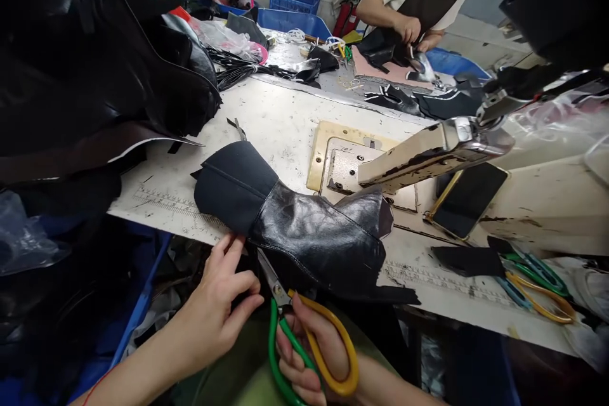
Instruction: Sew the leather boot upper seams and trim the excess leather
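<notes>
A black boot upper (304,222), shiny leather with a matte shaft, lies across the front edge of the white table, over a sewing machine's arm at its right end. My left hand (226,295) is at its near edge, fingertips curled on the material and thumb bent in close to the index finger. In my right hand (309,355) is a pair of scissors (278,292) with one green and one yellow handle. The scissor blades point up at the upper's lower seam, right beside my left fingers; the blade tips are partly hidden against the dark material.
A sewing machine arm (409,155) juts over the white table (271,108). To its right lie a phone (469,200) and more scissors (547,298). Black leather pieces (95,76) pile up at left, above a blue bin (143,304). Across the table, a co-worker's hands (409,32) handle a black boot piece.
</notes>
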{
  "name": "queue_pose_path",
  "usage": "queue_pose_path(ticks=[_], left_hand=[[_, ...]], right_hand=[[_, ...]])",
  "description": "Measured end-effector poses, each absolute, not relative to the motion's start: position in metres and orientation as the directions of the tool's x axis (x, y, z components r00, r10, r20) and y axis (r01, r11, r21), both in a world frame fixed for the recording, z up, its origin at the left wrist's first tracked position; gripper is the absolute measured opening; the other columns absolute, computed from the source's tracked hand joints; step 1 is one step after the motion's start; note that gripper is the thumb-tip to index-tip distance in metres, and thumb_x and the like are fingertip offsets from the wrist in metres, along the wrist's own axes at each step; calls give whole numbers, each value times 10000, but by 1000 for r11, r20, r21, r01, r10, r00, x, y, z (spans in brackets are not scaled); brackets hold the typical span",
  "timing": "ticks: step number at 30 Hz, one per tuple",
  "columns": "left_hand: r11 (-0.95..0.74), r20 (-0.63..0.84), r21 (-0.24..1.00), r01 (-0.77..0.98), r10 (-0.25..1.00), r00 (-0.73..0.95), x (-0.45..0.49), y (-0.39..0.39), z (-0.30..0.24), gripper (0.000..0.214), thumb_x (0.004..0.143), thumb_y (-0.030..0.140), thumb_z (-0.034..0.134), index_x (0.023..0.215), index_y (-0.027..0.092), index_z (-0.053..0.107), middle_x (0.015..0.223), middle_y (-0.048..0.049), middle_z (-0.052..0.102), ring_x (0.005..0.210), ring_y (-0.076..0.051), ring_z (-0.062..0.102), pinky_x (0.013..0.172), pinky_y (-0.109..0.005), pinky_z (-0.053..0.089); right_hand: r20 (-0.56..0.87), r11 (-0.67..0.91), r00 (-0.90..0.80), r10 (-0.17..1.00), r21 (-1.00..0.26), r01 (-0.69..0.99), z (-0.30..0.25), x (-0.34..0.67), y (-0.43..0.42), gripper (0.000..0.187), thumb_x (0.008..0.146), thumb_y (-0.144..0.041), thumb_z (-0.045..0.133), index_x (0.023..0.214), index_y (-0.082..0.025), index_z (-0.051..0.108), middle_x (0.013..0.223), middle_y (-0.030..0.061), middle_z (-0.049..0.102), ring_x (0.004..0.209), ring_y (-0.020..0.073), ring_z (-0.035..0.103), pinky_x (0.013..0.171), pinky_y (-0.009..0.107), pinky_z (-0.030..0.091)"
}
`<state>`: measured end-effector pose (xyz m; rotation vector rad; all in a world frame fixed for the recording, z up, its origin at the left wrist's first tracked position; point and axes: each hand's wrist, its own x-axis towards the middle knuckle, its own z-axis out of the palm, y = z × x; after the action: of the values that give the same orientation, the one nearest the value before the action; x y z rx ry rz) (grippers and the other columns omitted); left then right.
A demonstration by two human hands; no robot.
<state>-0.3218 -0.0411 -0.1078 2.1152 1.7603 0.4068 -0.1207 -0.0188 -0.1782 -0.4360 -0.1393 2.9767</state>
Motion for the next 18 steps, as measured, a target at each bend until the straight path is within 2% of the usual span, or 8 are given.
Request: queue_pose_path(ticks=[3, 6, 8, 10, 11, 13, 15, 18], left_hand=[[-187, -32, 443, 877, 974, 223, -327, -45, -100, 170, 926, 217, 509, 792, 206, 612, 1573, -143, 292, 1452, -418, 202, 982, -627, 468], [-211, -41, 518, 829, 962, 271, -334, -43, -86, 176, 927, 211, 510, 767, 221, 583, 1438, -137, 462, 1357, -350, 377, 954, -514, 517], [-201, -37, 641, 741, 956, 291, -339, -36, -79, 209, 927, 180, 493, 727, 222, 538, 1146, -102, 620, 1081, -241, 573, 835, -349, 549], [-170, -20, 679, 714, 968, 249, -343, -26, -78, 215, 913, 160, 489, 707, 220, 502, 830, -33, 613, 769, -165, 581, 666, -273, 504], [-168, 9, 632, 756, 978, 209, -345, -21, -79, 167, 902, 164, 504, 745, 217, 523, 742, -9, 579, 689, -159, 552, 615, -275, 472], [-201, 95, 425, 882, 980, 177, -350, -10, -86, 45, 882, 169, 556, 906, 189, 588, 722, -7, 578, 683, -184, 546, 612, -303, 452], [-274, 136, 207, 939, 959, 249, -354, -1, -92, 157, 874, 144, 598, 1030, 158, 605, 793, -41, 619, 758, -220, 564, 673, -338, 470], [-403, 109, 53, 913, 912, 396, -359, 6, -94, 118, 881, 88, 583, 962, 159, 631, 825, -57, 616, 789, -239, 552, 700, -366, 476]], right_hand=[[-310, -987, -943, 119, -144, -77, -177, -113, -13, 614, 820, -724, 573, 653, -133, 579, 385, -68, 406, 246, 57, 274, 221, 157, 300], [-344, -983, -936, 72, -181, -9, -175, -107, -9, 627, 806, -737, 577, 635, -135, 572, 359, -71, 387, 233, 58, 263, 213, 158, 282], [-384, -976, -922, 50, -214, 36, -172, -105, -6, 633, 793, -752, 578, 622, -143, 557, 334, -76, 365, 224, 57, 245, 211, 155, 272], [-429, -965, -902, 42, -251, 74, -168, -105, -4, 637, 782, -764, 577, 611, -151, 540, 320, -79, 355, 217, 52, 235, 212, 152, 270], [-454, -959, -890, 42, -268, 92, -164, -105, -2, 639, 784, -766, 570, 609, -153, 533, 319, -80, 355, 214, 51, 237, 214, 150, 270], [-512, -948, -858, 35, -289, 134, -157, -107, 0, 641, 812, -763, 533, 615, -153, 528, 324, -77, 365, 207, 51, 254, 218, 150, 272], [-567, -939, -824, 18, -292, 181, -149, -108, 3, 651, 864, -752, 458, 614, -154, 526, 322, -69, 372, 202, 56, 270, 221, 153, 278], [-603, -925, -797, -8, -298, 235, -137, -107, 8, 682, 922, -733, 338, 600, -159, 519, 308, -54, 375, 196, 60, 273, 226, 153, 282]])
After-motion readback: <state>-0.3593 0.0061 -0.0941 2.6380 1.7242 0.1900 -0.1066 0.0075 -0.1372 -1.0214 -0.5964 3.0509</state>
